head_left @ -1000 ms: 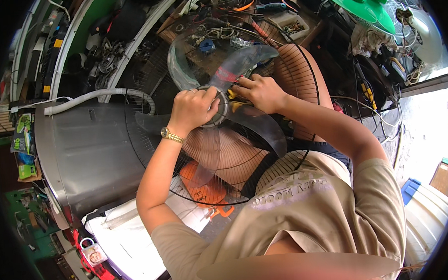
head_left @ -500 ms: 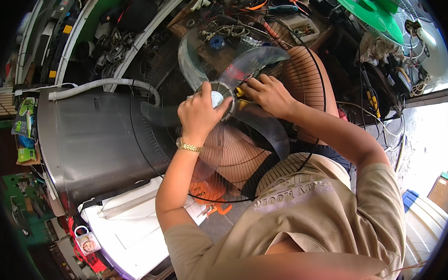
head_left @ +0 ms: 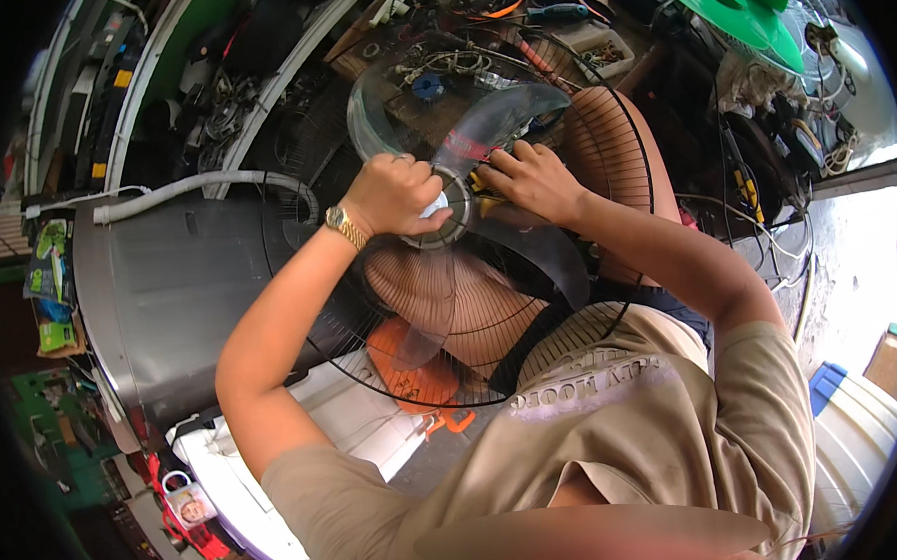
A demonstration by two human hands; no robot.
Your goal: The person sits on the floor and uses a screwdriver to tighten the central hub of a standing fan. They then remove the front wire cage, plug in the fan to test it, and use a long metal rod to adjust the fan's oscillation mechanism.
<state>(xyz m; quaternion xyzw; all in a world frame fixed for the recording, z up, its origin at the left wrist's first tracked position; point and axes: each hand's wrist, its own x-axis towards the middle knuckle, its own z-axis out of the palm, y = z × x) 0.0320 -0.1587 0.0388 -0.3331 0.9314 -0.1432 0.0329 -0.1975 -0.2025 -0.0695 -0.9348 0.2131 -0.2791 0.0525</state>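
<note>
A fan with smoky see-through blades [head_left: 502, 128] sits in front of me inside a black wire guard [head_left: 648, 161]. At its middle is the round fan hub [head_left: 454, 215] with a pale disc on its face. My left hand [head_left: 395, 194], a gold watch on the wrist, is closed on the hub's left side, thumb across its face. My right hand [head_left: 534, 181] is closed on a yellow-handled tool [head_left: 477, 179] beside the hub's right edge. The fingers cover most of that tool, so its exact kind does not show.
A large dark metal cylinder [head_left: 199, 301] stands at the left, a grey hose [head_left: 194, 181] over it. Below are a white box [head_left: 344, 405] and an orange object [head_left: 402, 367]. Tools and wires lie on the far bench, near a parts tray [head_left: 599, 53]. A green fan [head_left: 737, 7] stands far right.
My left hand has turned on the hub, its elbow swinging out to the left and its fingers curling in. The blades and hub have shifted slightly. My right hand stays nearly in place.
</note>
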